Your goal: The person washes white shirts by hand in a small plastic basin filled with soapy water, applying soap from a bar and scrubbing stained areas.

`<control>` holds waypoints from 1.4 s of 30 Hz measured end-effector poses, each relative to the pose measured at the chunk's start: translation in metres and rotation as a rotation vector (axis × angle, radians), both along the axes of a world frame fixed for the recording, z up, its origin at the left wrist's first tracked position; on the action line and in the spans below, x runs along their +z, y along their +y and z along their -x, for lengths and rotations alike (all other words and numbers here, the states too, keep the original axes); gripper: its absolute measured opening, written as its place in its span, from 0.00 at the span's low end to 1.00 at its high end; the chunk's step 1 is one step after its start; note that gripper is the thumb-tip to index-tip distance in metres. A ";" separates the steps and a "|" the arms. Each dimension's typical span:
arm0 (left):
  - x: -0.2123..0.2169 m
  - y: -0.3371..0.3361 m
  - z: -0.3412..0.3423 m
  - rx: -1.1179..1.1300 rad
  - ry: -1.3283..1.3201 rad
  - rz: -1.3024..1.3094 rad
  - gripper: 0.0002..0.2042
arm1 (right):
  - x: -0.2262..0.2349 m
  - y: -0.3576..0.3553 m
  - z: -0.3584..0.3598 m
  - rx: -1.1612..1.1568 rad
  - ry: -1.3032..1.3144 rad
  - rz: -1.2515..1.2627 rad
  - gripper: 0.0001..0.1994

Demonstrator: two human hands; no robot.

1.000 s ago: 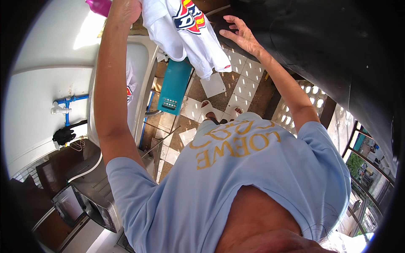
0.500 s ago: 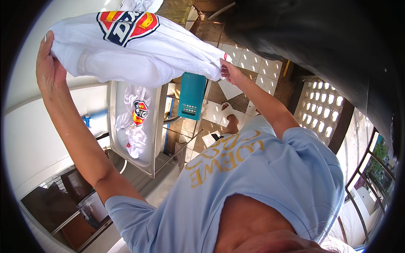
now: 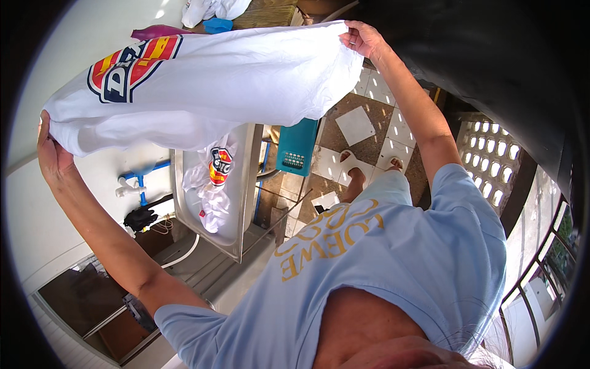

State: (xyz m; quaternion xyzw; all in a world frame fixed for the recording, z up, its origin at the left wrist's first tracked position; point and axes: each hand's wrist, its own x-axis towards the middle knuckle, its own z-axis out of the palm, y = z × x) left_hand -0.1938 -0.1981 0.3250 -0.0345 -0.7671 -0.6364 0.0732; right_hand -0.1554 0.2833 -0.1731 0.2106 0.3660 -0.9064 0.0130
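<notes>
A white T-shirt (image 3: 246,74) with a red, yellow and dark blue printed emblem is stretched sideways in front of me. My left hand (image 3: 55,157) is closed on its left end, low beside the wall. At its upper right corner, my right hand (image 3: 362,40) pinches the fabric, with the arm reaching out. The cloth sags between both hands and covers the far end of a metal sink (image 3: 246,190). Inside that sink lies a crumpled white shirt (image 3: 215,206) with a similar emblem.
A teal plastic basket (image 3: 295,144) hangs right of the sink. Left of it are a white tap (image 3: 129,187) on blue pipe and a black glove-like item (image 3: 140,218). Beyond, white cloth (image 3: 215,7) and a blue item (image 3: 217,25) rest near a wooden surface (image 3: 267,17).
My right hand has moved up and outward, pulling the shirt wider. My left hand has shifted lower and left. The emblem has moved left, and purple and blue items now show behind the shirt.
</notes>
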 end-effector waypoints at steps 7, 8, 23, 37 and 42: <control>0.045 -0.013 0.025 0.021 0.004 0.040 0.15 | -0.008 -0.034 0.024 -0.722 0.073 -0.167 0.27; 0.043 -0.003 0.028 0.054 0.015 0.036 0.15 | -0.018 -0.062 0.012 -0.871 -0.040 -0.252 0.31; 0.011 0.025 0.061 0.095 0.062 0.019 0.14 | -0.086 -0.139 -0.043 0.199 -0.324 0.254 0.19; 0.015 0.023 0.043 0.106 0.068 0.023 0.16 | -0.042 -0.104 -0.103 0.027 0.043 -0.841 0.20; 0.004 0.074 0.009 0.207 0.149 -0.079 0.18 | -0.024 -0.033 -0.105 -0.105 0.084 -1.091 0.21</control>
